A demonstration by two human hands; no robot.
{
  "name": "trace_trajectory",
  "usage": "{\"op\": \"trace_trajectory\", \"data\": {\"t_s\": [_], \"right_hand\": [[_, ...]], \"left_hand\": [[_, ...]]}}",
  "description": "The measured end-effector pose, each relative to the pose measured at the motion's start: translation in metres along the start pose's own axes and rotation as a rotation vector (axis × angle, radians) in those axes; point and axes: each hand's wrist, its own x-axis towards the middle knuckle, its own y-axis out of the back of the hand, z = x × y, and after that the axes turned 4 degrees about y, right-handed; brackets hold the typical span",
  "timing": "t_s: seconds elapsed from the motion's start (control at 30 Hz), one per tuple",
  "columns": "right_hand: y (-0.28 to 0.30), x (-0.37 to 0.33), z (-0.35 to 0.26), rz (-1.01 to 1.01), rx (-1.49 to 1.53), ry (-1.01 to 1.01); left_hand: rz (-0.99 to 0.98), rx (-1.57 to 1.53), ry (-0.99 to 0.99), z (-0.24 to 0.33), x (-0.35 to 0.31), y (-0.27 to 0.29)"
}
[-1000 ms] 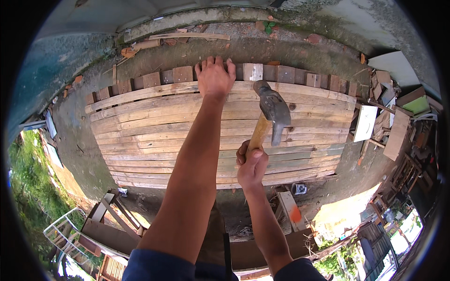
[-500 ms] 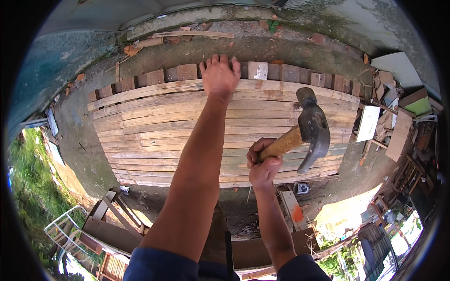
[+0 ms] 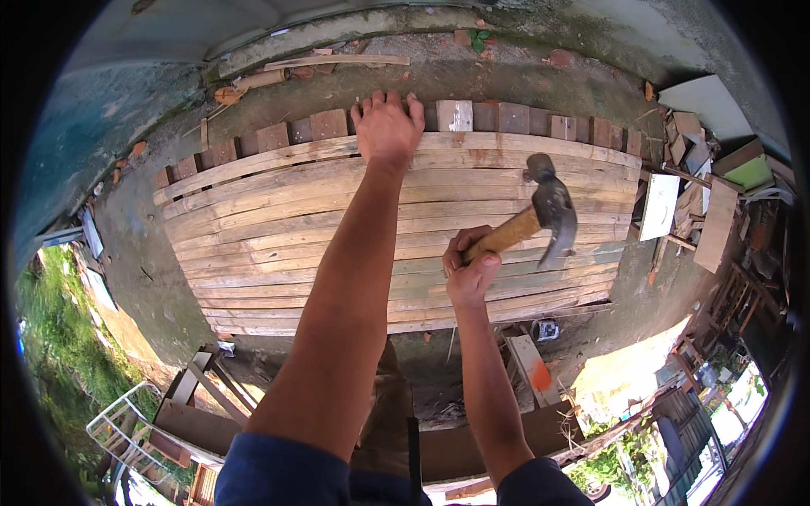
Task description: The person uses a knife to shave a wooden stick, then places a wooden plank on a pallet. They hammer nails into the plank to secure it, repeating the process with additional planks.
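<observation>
My right hand [image 3: 472,266] is closed round the wooden handle of a claw hammer [image 3: 553,211]. The hammer's dark metal head is over the right part of a panel of bamboo slats [image 3: 312,223]; a gap between them cannot be judged well. At the panel's far edge lies my left hand [image 3: 388,128], palm down, fingers spread across the edge and thumb out to the right. It covers part of a row of short wooden blocks [image 3: 329,124] that stick out along that edge. One block [image 3: 455,116], right of this hand, carries white paint.
Scrap wood and boards [image 3: 717,219] are piled at the right. A long thin strip of wood [image 3: 337,61] lies beyond the panel, near the wall. Close to me are a low wooden bench [image 3: 207,426], a small can [image 3: 545,330] and a white metal frame [image 3: 122,422] at lower left.
The hammer has dropped a little away from me toward the slats, with my right hand still round its handle. My left hand keeps its place on the far edge. The whole view has shifted slightly.
</observation>
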Motion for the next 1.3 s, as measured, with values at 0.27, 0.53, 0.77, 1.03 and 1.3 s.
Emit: {"op": "trace_trajectory", "data": {"t_s": [0.27, 0.53, 0.77, 1.03, 1.3], "right_hand": [[-0.016, -0.028, 0.011, 0.146, 0.177, -0.154], [-0.035, -0.002, 0.036, 0.458, 0.127, -0.573], [-0.035, -0.006, 0.026, 0.417, 0.599, -0.294], [-0.068, -0.007, 0.05, 0.564, 0.426, -0.384], [-0.061, -0.005, 0.046, 0.28, 0.082, -0.492]], "left_hand": [[0.031, 0.033, -0.033, -0.003, 0.001, -0.005], [0.023, -0.011, -0.053, -0.003, 0.0, -0.004], [0.026, -0.017, -0.065, -0.003, 0.001, -0.004], [0.049, 0.032, -0.073, -0.005, 0.002, -0.008], [0.051, 0.026, -0.081, -0.005, 0.003, -0.01]]}}
